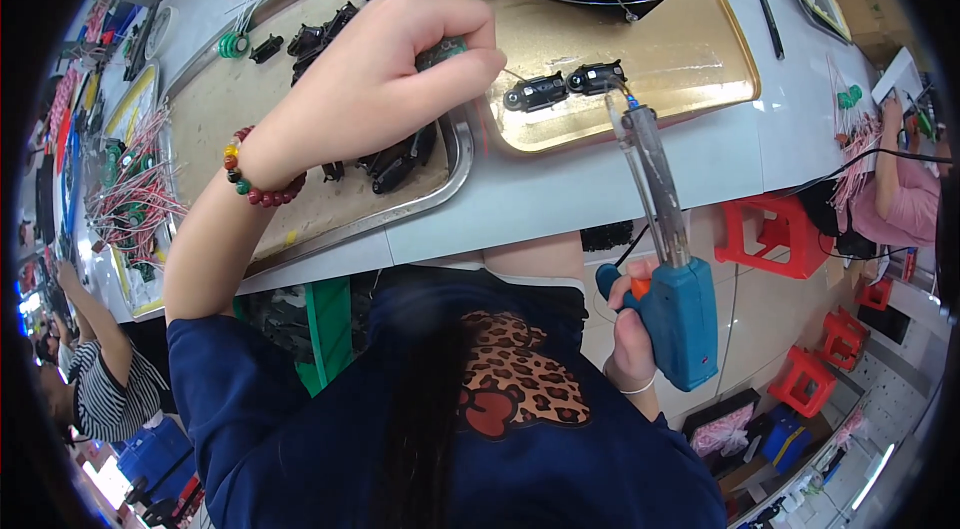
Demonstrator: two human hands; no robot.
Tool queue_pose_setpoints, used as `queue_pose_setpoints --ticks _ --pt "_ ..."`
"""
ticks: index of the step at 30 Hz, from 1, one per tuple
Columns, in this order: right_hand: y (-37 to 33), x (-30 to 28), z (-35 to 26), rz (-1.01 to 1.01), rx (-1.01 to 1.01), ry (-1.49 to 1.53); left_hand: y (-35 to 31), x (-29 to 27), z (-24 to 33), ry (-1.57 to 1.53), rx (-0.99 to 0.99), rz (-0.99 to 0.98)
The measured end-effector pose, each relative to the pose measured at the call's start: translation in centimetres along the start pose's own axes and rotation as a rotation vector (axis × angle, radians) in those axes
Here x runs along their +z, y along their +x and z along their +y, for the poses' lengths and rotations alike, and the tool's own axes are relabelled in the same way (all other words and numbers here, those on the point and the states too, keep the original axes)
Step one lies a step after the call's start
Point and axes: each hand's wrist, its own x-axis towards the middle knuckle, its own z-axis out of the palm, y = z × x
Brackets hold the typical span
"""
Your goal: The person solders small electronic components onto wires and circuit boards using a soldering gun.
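Dark hair (415, 419) hangs nearest. Right hand (630, 344) grasps a teal soldering gun (685, 314), tip at the right-hand black module (598, 79) on the gold tray (690, 39). Left hand (385, 74) pinches a small green part (442, 51). Risks: wavering tip could scorch the casing; a bumped module might slide.

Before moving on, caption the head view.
Left hand holding a green part; right hand gripping a blue plastic soldering gun, tip at a small black component on a gold tray.

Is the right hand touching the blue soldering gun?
Touching: in the head view, the right hand grips the blue soldering gun near its orange trigger.
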Motion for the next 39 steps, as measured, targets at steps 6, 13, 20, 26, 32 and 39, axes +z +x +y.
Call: queue_pose_setpoints --ticks 6,13,20,26,32,39 --pt "-0.8 0.1 0.5 -0.082 -0.033 -0.133 -0.4 1.3 -1.7 -0.224 -0.048 0.066" --pt "-0.9 0.0 1.2 -0.122 -0.122 -0.155 -0.5 1.4 -2.2 -0.147 -0.017 0.074" --pt "-0.8 0.0 0.8 -0.149 -0.148 -0.270 -0.5 1.2 -2.0 -0.175 -0.068 0.040" --pt "-1.1 0.3 0.9 -0.129 -0.128 -0.225 -0.6 1.3 -2.5 -0.158 -0.031 0.052" --pt "-1.0 0.5 1.0 -0.123 -0.162 -0.220 -0.7 1.1 -2.3 -0.147 -0.041 0.037" --pt "-1.3 0.3 1.5 -0.166 -0.170 -0.202 -0.6 1.3 -2.6 -0.108 -0.006 0.048"
